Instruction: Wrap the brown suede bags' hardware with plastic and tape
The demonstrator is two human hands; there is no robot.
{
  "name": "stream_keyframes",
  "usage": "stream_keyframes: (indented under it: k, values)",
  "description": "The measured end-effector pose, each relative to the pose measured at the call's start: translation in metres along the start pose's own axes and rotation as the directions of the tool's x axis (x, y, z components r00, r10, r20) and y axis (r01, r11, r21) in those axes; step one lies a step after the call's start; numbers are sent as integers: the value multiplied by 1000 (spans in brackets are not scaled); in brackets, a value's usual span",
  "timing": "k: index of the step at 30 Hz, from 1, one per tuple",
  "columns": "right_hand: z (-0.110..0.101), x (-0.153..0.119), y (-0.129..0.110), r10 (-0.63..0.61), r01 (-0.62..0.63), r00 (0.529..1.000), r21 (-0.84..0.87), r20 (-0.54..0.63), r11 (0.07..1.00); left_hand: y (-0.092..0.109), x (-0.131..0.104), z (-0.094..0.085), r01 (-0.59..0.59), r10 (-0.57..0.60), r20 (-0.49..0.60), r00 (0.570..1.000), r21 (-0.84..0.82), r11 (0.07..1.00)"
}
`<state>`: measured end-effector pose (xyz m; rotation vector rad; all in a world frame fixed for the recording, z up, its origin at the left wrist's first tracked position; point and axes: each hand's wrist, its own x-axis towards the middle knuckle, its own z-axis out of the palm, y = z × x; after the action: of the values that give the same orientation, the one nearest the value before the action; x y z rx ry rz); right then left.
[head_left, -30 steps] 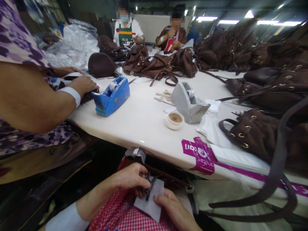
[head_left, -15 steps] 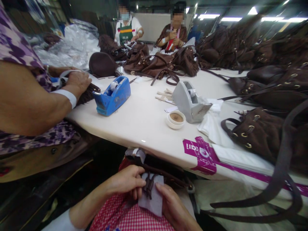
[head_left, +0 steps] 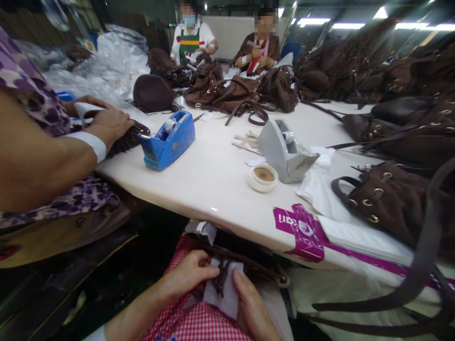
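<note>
Low in front of me, under the table edge, my left hand (head_left: 195,273) is closed, its thumb and forefinger pinched at the side of a dark brown tassel (head_left: 221,278). Behind the tassel lies a sheet of thin white paper (head_left: 230,303). My right hand (head_left: 249,299) grips the sheet's right side, thumb in front and the other fingers mostly hidden behind. A dark brown bag (head_left: 254,266) rests over my lap just beyond both hands, with a grey-white wrapped piece (head_left: 202,230) at its left end.
On the white table (head_left: 213,170) stand a blue tape dispenser (head_left: 168,142), a grey tape dispenser (head_left: 280,151) and a small round dish (head_left: 263,177). Brown bags (head_left: 387,199) crowd the right, their straps (head_left: 419,246) hanging over the edge. A co-worker's arm (head_left: 71,156) is close on the left.
The view has shifted slightly. Both hands stay at the paper and tassel; my left fingers have moved a little over the tassel, and the paper has tilted somewhat.
</note>
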<state>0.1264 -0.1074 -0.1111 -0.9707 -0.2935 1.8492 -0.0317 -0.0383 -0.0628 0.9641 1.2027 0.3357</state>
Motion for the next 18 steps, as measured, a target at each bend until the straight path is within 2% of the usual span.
stream_keyframes:
  k: [3, 7, 13, 18]
  values:
    - [-9, 1, 3, 13, -13, 1000, -86, 5, 996, -4, 4, 10, -44, 37, -68, 997, -108, 993]
    - [-10, 1, 1, -9, 6, 1000, -184, -16, 983, -4, 5, 14, -81, 63, -93, 994, -213, 974]
    - [5, -4, -5, 25, -22, 996, -31, 89, 999, -2, 2, 10, -68, 34, -127, 991, -272, 960]
    - [2, -6, -10, 7, 7, 997, -170, 81, 985, 2, 3, 14, -68, 39, -92, 995, -335, 940]
